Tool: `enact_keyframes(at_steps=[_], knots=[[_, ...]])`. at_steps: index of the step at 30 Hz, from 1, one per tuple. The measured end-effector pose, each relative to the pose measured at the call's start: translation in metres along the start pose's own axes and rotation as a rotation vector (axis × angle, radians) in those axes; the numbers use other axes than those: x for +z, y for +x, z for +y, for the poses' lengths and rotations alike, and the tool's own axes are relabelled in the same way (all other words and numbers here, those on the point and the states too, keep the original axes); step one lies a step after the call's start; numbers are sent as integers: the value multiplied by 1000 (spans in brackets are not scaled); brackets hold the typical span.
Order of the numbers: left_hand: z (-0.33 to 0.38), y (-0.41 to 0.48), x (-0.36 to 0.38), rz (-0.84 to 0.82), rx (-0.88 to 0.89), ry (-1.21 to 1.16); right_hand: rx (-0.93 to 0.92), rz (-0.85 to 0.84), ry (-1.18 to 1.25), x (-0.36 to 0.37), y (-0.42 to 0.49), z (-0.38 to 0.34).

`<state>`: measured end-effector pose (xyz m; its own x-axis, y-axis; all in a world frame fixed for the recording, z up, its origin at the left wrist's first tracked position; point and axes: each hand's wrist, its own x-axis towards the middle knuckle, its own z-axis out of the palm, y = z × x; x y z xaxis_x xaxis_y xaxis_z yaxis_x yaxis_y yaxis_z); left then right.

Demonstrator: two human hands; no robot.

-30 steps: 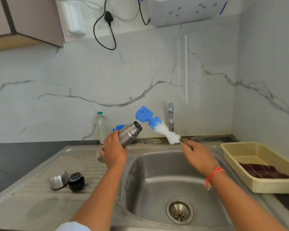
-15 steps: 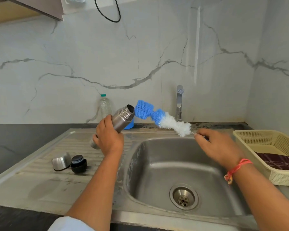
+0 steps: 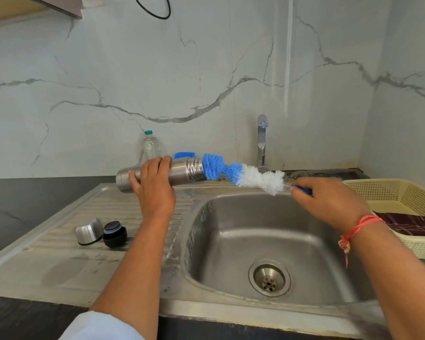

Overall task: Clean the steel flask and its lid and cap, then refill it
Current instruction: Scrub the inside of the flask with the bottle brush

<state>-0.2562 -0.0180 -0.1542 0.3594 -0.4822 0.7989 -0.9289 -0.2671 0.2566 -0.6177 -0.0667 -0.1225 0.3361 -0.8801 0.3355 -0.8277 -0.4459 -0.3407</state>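
My left hand [image 3: 155, 187] grips the steel flask [image 3: 182, 171] around its middle and holds it nearly level above the drainboard, mouth pointing right. A bottle brush [image 3: 245, 174] with blue and white bristles has its blue tip at the flask's mouth. My right hand [image 3: 326, 200] holds the brush by its blue handle above the sink's back edge. The steel cap [image 3: 88, 231] and the black lid [image 3: 114, 234] lie side by side on the drainboard [image 3: 59, 261], left of my left forearm.
The steel sink basin [image 3: 263, 241] with its drain lies below the brush. A tap [image 3: 262, 141] stands at the back wall, a clear plastic bottle [image 3: 150, 147] to its left. A cream plastic basket [image 3: 402, 200] holding a dark cloth sits on the right.
The flask has tipped from mouth-up to nearly level. The brush has moved left and its blue tip now meets the flask's mouth. The camera has tilted further down.
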Motion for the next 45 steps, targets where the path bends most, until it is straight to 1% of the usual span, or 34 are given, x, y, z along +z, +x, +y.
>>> enact_keyframes(at_steps=[7, 11, 14, 21, 25, 28, 30, 34, 37, 45], knots=[[2, 1, -2, -59, 48, 24, -72, 17, 8, 6, 7, 8], [5, -1, -1, -104, 159, 42, -128, 90, -82, 10, 11, 12], [7, -1, -2, -114, 177, 46, -158, 155, -117, 13, 12, 13], [9, 0, -4, -99, 218, 60, -171, 168, -189, 14, 13, 11], [9, 2, -3, -101, 231, 59, -153, 116, -186, 12, 12, 13], [11, 1, -4, -112, 235, 42, -157, 28, -154, 13, 11, 7], [19, -1, -3, -129, 275, 32, -193, -29, -158, 17, 9, -4], [28, -3, -1, -126, 290, 19, -193, -38, -135, 21, 9, -14], [27, -4, 1, -135, 326, 12, -170, -83, -135, 24, 6, -12], [37, -4, 1, -108, 420, -1, -171, -193, 66, 35, 12, -5]])
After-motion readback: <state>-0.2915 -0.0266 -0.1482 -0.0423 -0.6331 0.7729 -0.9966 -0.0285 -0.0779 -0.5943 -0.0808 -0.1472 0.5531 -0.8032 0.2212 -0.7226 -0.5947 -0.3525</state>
